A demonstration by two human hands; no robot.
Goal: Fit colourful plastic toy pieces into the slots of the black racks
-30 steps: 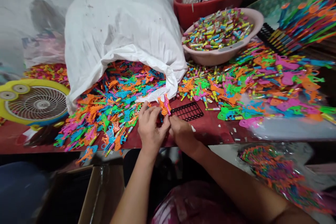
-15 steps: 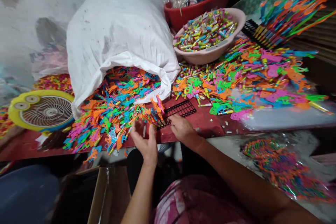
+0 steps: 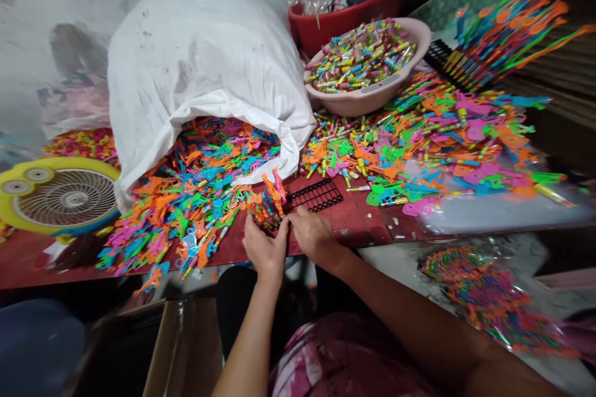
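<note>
Head view: two bare hands, which I follow from a distance, meet at a black rack (image 3: 321, 195) on a red surface (image 3: 363, 223), near the mouth of a white sack (image 3: 209, 43). Bright pieces (image 3: 267, 206) stand bunched at the rack's left end; its open lattice shows to the right. The left hand (image 3: 264, 248) curves at the near side of the bunch, thumb spread from the fingers; the right hand (image 3: 313, 236) bends in beside that thumb, fingers curled. Whether either set of fingers grips a piece, I cannot tell; the contact is too small and partly hidden.

In my judgement, good work here means one hand steadying the rack while the other keeps each piece straight without tilting its neighbours. I read the easiest room as rightward, where red surface shows beyond the right hand. Tighter margins lie elsewhere: the surface's front edge runs close below the hands, loose pieces (image 3: 186, 192) crowd the left, some jutting past that edge, and the sack's hem sits close behind.
</note>
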